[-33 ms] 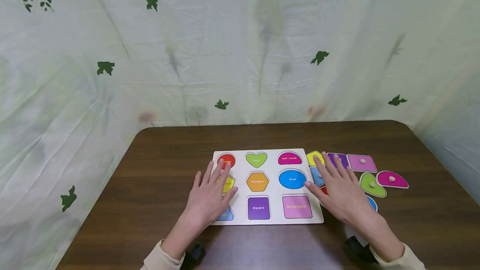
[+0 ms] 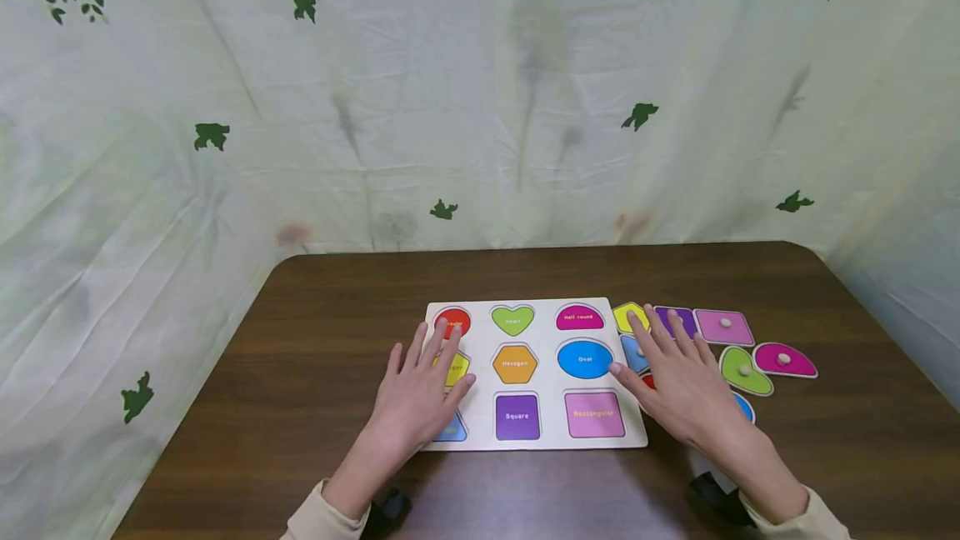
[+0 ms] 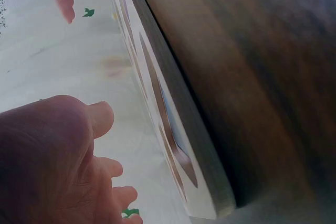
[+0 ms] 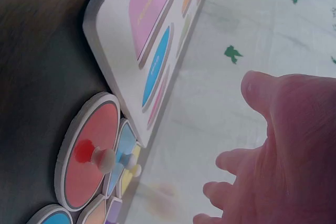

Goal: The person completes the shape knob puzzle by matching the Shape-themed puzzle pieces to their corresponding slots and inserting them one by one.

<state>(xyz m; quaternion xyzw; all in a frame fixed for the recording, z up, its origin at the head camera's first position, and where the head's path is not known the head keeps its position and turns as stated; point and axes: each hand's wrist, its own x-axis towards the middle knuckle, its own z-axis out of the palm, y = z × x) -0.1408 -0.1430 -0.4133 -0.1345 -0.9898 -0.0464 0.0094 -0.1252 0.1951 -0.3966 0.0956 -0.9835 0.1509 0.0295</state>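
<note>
A white shape-puzzle board (image 2: 548,375) lies flat on the table, with coloured, labelled recesses for a heart, oval, square and others. Over its left side my left hand (image 2: 416,402) hovers with fingers spread, covering part of the left column. My right hand (image 2: 686,394) spreads above the right edge and the loose knobbed pieces beside it. Both wrist views show the palms apart from the board, holding nothing. Among the pieces are a pink rectangle (image 2: 724,327), a green heart (image 2: 738,367), a magenta half round (image 2: 786,360) and a red round piece (image 4: 79,177).
The brown wooden table (image 2: 337,315) runs back to a pale curtain (image 2: 465,107) with green leaf prints. A yellow piece (image 2: 624,317) touches or nearly touches the board's right edge. A blue piece (image 2: 747,408) is partly hidden by my right hand.
</note>
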